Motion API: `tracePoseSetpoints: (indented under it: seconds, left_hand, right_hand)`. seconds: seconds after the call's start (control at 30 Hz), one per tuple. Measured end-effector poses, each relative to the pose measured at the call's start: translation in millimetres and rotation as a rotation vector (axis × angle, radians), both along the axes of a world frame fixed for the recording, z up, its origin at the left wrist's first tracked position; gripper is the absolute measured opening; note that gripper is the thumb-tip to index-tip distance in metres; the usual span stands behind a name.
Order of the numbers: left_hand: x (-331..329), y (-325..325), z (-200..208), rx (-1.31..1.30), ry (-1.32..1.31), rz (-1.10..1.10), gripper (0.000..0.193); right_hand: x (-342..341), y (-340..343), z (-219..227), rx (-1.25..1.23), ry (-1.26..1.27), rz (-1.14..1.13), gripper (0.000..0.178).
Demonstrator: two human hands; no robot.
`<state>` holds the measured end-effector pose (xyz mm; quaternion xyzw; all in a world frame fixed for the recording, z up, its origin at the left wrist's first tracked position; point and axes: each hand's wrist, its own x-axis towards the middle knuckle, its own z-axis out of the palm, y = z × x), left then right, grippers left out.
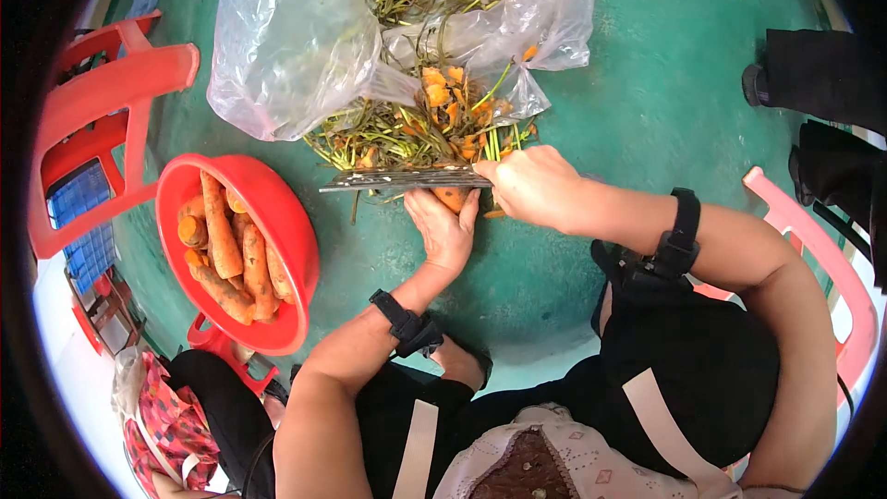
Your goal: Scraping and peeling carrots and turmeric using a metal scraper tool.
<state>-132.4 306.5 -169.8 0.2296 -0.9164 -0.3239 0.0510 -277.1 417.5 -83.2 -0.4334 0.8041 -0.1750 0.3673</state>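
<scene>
My right hand is closed round the handle of a broad knife, its dark blade pointing left and seen almost edge-on. Just below the blade, my left hand grips a carrot, thumb on one side and fingers on the other. The blade lies across the carrot and hides its far part. Beyond the knife spreads a heap of green stalks mixed with orange carrot pieces. To the left, a red basin holds several whole carrots.
A clear plastic bag with more stalks lies behind the heap on the green floor. Red plastic chairs stand at the left, and a pinkish-red chair at the right. Other people's dark-clothed legs show at the right edge.
</scene>
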Motion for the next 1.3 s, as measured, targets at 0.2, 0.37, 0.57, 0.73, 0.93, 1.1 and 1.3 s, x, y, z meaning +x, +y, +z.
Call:
tracePoseSetpoints:
  seconds: [0.2, 0.37, 0.57, 0.73, 0.93, 1.1, 1.3]
  left_hand:
    - [-4.9, -0.9, 2.5, 0.019, -0.007, 0.013, 0.058]
    - [0.3, 3.4, -2.0, 0.005, -0.014, 0.033, 0.059]
    - [-3.7, 9.0, 1.0, 0.009, 0.052, 0.021, 0.063]
    - [1.4, -8.2, 5.6, 0.245, 0.031, 0.084, 0.058]
    - [6.5, -53.6, 56.4, 0.943, -0.006, 0.132, 0.054]
    - [3.5, -81.3, 103.6, 1.393, -0.122, 0.252, 0.052]
    - [23.4, -124.2, 129.1, 1.509, -0.150, 0.222, 0.054]
  right_hand:
    - [3.3, 8.4, 10.8, 0.094, 0.011, -0.014, 0.017]
    - [3.9, 16.2, -5.0, 0.079, 0.053, 0.004, 0.025]
    - [8.0, -4.2, -24.0, 0.044, 0.081, 0.017, 0.026]
    - [-3.3, 14.3, -28.2, -0.059, -0.126, -0.194, 0.027]
    - [-17.1, 32.4, -12.7, -0.180, -0.293, -0.416, 0.026]
    - [-13.7, 34.0, 14.2, -0.272, -0.236, -0.513, 0.024]
    - [-3.9, 34.8, 35.0, -0.300, -0.049, -0.495, 0.022]
